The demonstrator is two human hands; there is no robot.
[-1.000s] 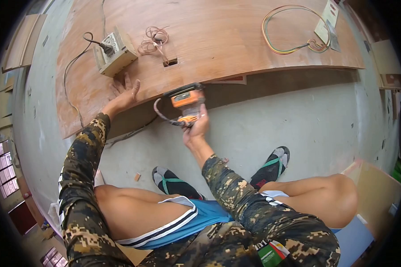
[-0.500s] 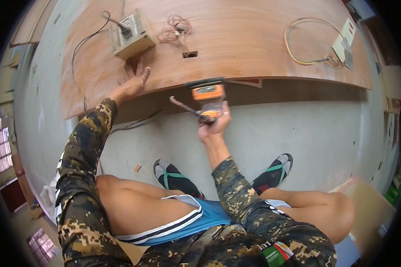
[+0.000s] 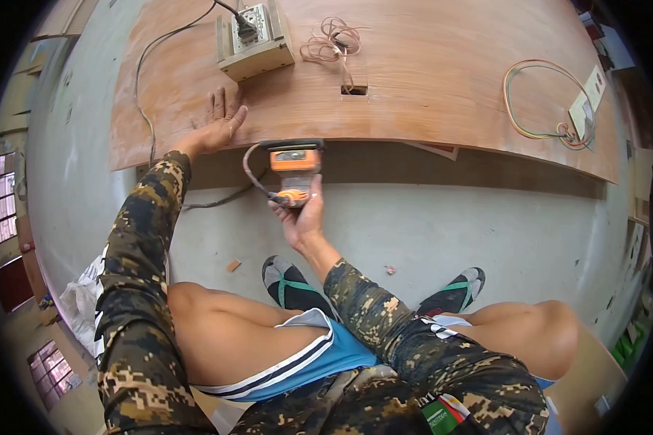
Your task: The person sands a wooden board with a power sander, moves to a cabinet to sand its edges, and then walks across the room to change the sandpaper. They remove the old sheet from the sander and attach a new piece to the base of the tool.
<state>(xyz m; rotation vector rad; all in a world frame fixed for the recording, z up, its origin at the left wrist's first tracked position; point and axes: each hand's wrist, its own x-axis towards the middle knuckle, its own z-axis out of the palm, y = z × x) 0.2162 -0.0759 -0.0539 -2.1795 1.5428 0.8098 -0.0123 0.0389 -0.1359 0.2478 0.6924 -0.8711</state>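
Observation:
My left hand lies with spread fingers on the wooden board, near its front edge and just below the outlet box. It holds nothing. My right hand is wrapped round an orange and black power tool, whose dark flat end meets the board's front edge. A dark cord curves from the tool's left side. The wooden outlet box stands on the board with a black plug in its socket.
A coil of thin brown wire lies beside a rectangular hole in the board. At the right are looped coloured wires and a white plate. My feet rest on the grey floor below, near a small wood scrap.
My right hand has moved left along the board's front edge with the tool. The board and the things on it appear shifted to the right in view. My left hand stays on the board.

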